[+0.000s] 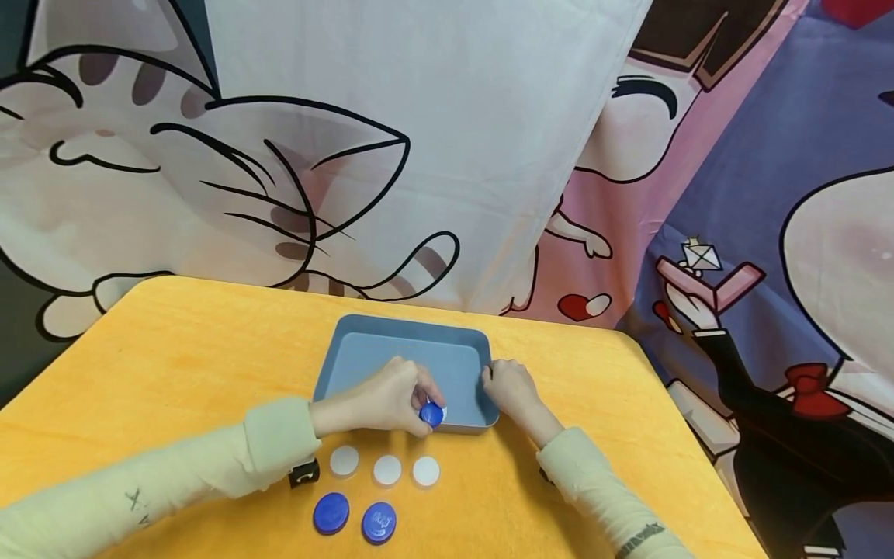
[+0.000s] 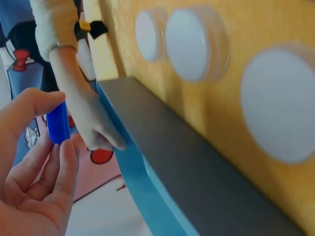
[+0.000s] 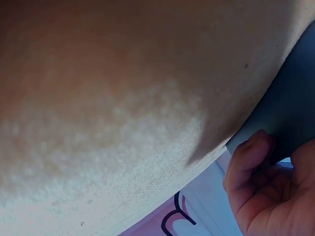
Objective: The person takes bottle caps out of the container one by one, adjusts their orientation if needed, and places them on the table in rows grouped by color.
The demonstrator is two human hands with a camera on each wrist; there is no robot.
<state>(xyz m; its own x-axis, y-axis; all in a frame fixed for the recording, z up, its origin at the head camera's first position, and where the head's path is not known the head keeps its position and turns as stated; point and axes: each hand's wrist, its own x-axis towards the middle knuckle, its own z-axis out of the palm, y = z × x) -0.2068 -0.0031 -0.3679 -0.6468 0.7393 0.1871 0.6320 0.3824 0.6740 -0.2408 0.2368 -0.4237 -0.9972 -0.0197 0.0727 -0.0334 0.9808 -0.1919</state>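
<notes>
My left hand [image 1: 398, 394] pinches a blue bottle cap [image 1: 431, 414] between thumb and fingertips, over the near side of a blue-grey tray [image 1: 412, 330]. In the left wrist view the cap [image 2: 58, 123] stands on edge in the fingers. A bit of white shows just behind it in the head view; I cannot tell what it is. My right hand [image 1: 513, 388] grips the tray's right rim with curled fingers; the right wrist view shows that hand [image 3: 268, 189] against the tray wall [image 3: 290, 93].
In front of the tray stand three white caps, left [image 1: 344, 461], middle [image 1: 387, 470] and right [image 1: 425, 471]. Nearer me lie two blue caps [image 1: 331, 513], side by side. All are on a yellow tabletop [image 1: 209, 349]; a printed cloth [image 1: 447, 155] hangs behind.
</notes>
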